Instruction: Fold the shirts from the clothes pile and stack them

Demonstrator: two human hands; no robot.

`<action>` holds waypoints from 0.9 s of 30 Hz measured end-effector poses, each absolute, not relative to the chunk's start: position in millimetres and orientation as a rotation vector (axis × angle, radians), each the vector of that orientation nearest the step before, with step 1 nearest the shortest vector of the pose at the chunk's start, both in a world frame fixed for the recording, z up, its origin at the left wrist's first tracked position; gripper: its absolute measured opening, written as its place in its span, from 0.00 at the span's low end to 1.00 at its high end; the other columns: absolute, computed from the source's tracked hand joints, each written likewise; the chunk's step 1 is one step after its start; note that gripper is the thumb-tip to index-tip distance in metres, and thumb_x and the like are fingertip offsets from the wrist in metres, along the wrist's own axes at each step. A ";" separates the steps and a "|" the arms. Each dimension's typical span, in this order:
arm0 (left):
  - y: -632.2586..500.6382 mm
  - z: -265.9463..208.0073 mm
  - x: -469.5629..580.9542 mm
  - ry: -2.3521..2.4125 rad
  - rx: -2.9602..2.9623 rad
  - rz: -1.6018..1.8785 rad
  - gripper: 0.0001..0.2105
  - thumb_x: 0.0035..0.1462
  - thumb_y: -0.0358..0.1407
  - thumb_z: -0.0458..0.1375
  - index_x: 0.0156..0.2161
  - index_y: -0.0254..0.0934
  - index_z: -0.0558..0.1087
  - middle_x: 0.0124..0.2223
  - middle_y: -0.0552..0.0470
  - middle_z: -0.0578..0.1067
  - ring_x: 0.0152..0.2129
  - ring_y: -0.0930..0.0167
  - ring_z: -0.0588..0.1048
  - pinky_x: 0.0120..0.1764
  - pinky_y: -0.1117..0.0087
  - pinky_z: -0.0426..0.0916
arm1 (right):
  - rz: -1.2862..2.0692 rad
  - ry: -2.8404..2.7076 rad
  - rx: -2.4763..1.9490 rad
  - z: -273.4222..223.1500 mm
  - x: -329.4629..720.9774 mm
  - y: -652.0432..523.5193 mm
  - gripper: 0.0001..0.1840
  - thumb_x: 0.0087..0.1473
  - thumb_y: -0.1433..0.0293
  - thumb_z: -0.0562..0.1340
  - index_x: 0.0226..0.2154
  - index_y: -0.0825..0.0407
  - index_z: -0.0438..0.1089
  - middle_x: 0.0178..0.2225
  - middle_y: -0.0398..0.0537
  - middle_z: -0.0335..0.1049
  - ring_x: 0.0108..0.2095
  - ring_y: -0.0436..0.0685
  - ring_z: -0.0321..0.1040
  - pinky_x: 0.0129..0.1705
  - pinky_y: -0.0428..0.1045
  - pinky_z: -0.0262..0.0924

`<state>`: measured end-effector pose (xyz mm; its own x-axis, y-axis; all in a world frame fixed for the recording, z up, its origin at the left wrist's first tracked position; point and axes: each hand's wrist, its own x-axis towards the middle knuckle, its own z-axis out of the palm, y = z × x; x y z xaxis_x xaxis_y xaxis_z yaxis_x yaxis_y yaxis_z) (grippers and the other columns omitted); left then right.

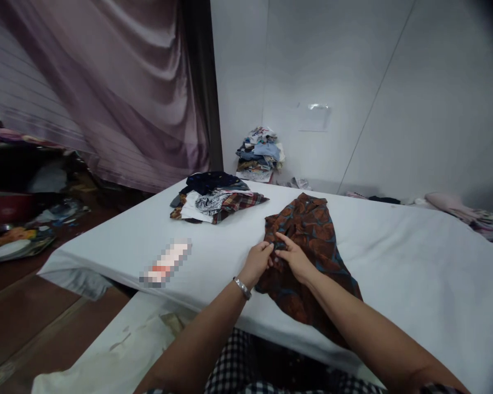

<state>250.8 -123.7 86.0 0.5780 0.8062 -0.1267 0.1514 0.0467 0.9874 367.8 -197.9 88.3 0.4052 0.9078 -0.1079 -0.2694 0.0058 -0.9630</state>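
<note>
A brown garment (312,227) with a blue leafy pattern lies spread on the white-covered table, its lower end reaching the near edge. At its left edge my left hand (258,264), with a silver bracelet at the wrist, has its fingers closed on the cloth. Over the garment, just right of that, is my right hand (296,259); its index finger and thumb are stretched apart, the fingertips close to the left hand. The undersides of both hands are hidden.
A pile of folded clothes (216,197) sits at the table's back left, with a blurred-out flat item (166,265) nearer me. Another clothes stack (261,153) stands by the wall. A pink curtain (148,82) hangs at left. More cloth (456,210) lies along the right back edge.
</note>
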 end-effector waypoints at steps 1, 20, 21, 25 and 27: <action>-121.5 86.2 251.1 0.882 1.539 0.642 0.11 0.57 0.41 0.51 0.31 0.37 0.68 0.22 0.56 0.70 0.16 0.77 0.65 0.22 0.75 0.58 | 1.016 -0.697 -1.256 95.7 375.6 -194.9 0.33 0.38 0.75 0.64 0.51 0.49 0.67 0.25 0.39 0.71 0.21 0.48 0.63 0.24 0.45 0.58; -90.3 48.0 232.4 1.187 2.089 0.268 0.08 0.49 0.34 0.57 0.23 0.38 0.63 0.23 0.55 0.68 0.24 0.71 0.68 0.27 0.72 0.56 | 0.588 -0.894 -1.291 285.1 516.6 -35.9 0.28 0.46 0.76 0.57 0.52 0.52 0.62 0.31 0.43 0.64 0.21 0.46 0.59 0.23 0.45 0.60; -88.4 46.6 231.7 1.169 2.021 0.294 0.09 0.49 0.34 0.57 0.22 0.38 0.61 0.22 0.56 0.66 0.23 0.72 0.67 0.26 0.73 0.55 | 0.564 -0.902 -1.288 289.0 520.7 -31.2 0.28 0.47 0.75 0.57 0.53 0.52 0.61 0.33 0.44 0.65 0.23 0.46 0.60 0.24 0.45 0.61; -85.5 46.0 231.0 1.199 1.881 0.370 0.08 0.50 0.32 0.55 0.23 0.38 0.61 0.22 0.57 0.66 0.22 0.74 0.65 0.26 0.74 0.55 | 0.475 -0.931 -1.292 307.9 536.1 -19.7 0.29 0.48 0.73 0.58 0.55 0.51 0.59 0.37 0.46 0.65 0.26 0.48 0.62 0.26 0.46 0.61; -85.5 48.8 230.7 1.250 1.955 0.403 0.04 0.51 0.31 0.54 0.27 0.38 0.64 0.24 0.56 0.68 0.24 0.73 0.66 0.28 0.73 0.56 | 0.457 -0.929 -1.313 314.5 542.6 -18.8 0.29 0.49 0.73 0.59 0.55 0.51 0.60 0.37 0.46 0.65 0.26 0.48 0.63 0.27 0.46 0.62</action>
